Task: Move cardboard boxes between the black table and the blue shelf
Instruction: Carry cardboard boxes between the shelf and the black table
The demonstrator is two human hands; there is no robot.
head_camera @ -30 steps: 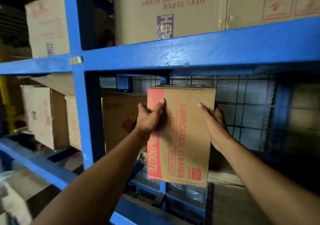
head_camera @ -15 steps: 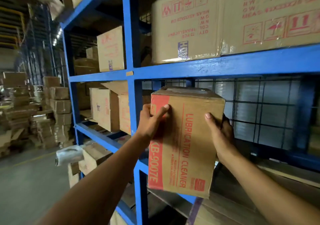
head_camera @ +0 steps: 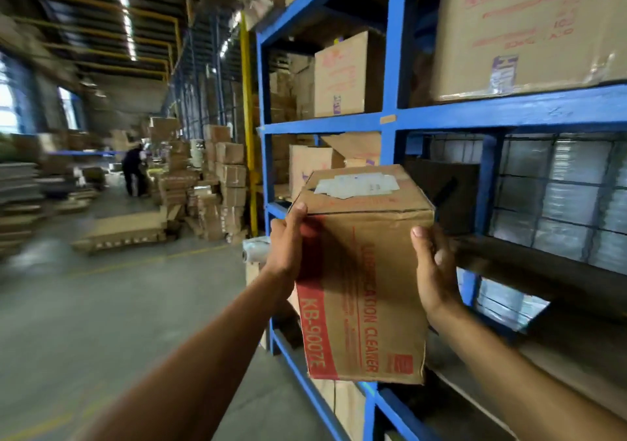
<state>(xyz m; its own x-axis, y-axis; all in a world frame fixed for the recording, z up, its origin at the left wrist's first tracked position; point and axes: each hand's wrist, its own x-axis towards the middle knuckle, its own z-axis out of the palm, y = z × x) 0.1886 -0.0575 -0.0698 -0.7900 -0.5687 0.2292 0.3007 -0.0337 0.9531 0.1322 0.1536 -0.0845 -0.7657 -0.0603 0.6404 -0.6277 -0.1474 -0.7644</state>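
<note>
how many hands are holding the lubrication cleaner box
2: the left hand grips the box at its upper left edge, the right hand its right side; fingers behind it are hidden.

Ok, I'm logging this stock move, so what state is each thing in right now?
lubrication cleaner box: closed, held in the air in front of the shelf.
left hand: grips the box's left edge.
right hand: grips the box's right side.
blue shelf: stocked with cartons on its upper level.
large carton: closed, resting on the upper shelf.

Blue shelf (head_camera: 509, 114) with cartons (head_camera: 342, 74), probably sealed
</note>
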